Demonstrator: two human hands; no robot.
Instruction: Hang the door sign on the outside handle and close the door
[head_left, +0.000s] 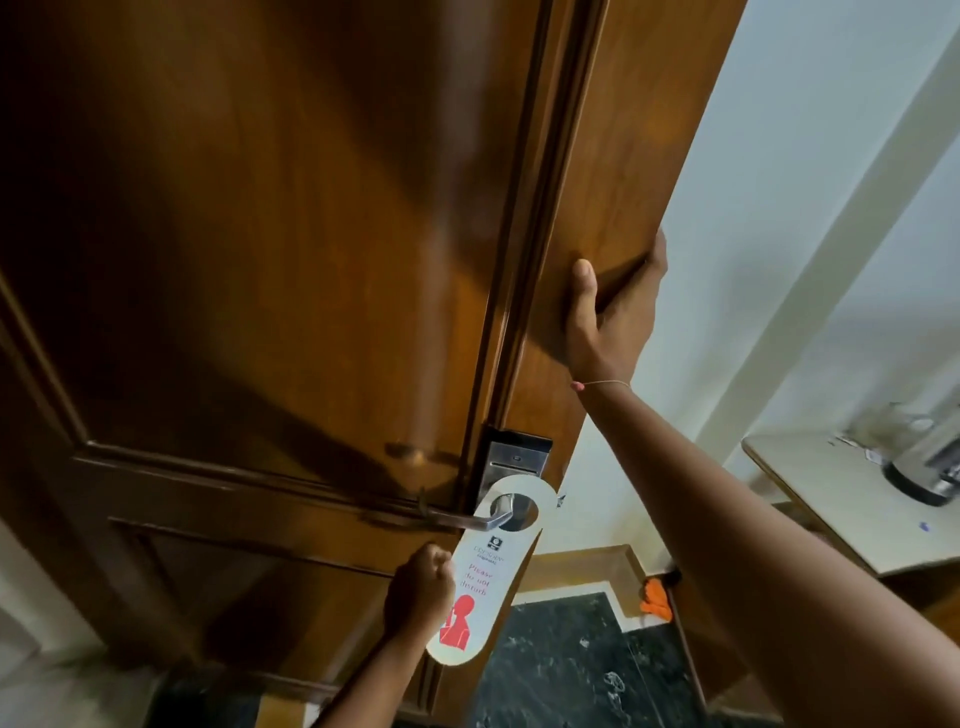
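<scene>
Head camera looks at the wooden door, and the door sign already hangs with its hole over the handle. The left hand fingers are curled onto the sign's edge, and the right hand grips the door's edge. I think hanging is nearly done; the open door must be shut.

Hotel room entrance: wooden door with keycard lock, "Please do not disturb" hanger on lever handle, kettle on side table.
</scene>
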